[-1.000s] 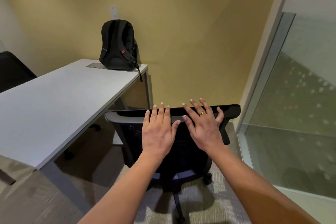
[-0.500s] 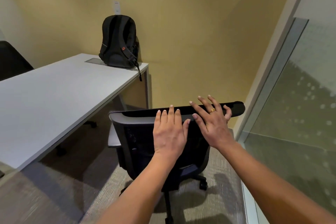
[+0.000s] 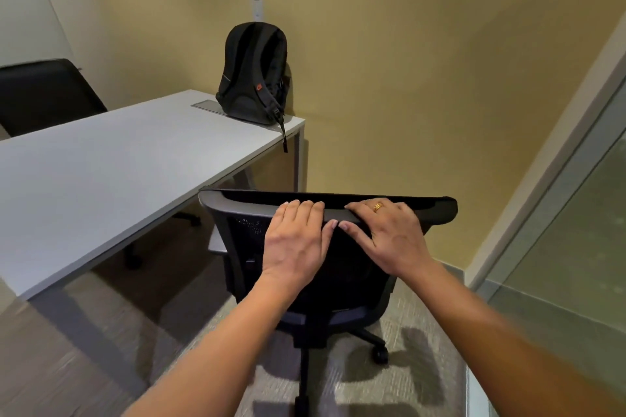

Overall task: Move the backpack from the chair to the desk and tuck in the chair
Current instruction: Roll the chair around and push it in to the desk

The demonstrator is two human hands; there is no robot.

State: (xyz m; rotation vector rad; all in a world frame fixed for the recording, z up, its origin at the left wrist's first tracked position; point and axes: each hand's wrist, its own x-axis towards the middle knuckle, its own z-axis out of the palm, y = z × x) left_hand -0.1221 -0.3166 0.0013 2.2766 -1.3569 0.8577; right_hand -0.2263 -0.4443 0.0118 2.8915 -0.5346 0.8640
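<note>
A black backpack point(image 3: 252, 73) stands upright on the far right corner of the white desk point(image 3: 101, 173), leaning against the yellow wall, one strap hanging over the desk edge. The black mesh office chair point(image 3: 237, 230) stands to the right of the desk, its back toward me. My left hand point(image 3: 294, 240) and my right hand point(image 3: 389, 234) both lie on the top edge of the chair's backrest, fingers curled over it, thumbs nearly touching.
A second black chair point(image 3: 44, 95) stands behind the desk at the far left. A frosted glass partition point(image 3: 559, 247) with a pale frame closes off the right side. The yellow wall runs close behind the desk. Grey carpet point(image 3: 406, 382) lies under the chair.
Both hands went from flat above the backrest to curled over its top edge. The chair has turned and rolled left, nearer the desk's edge.
</note>
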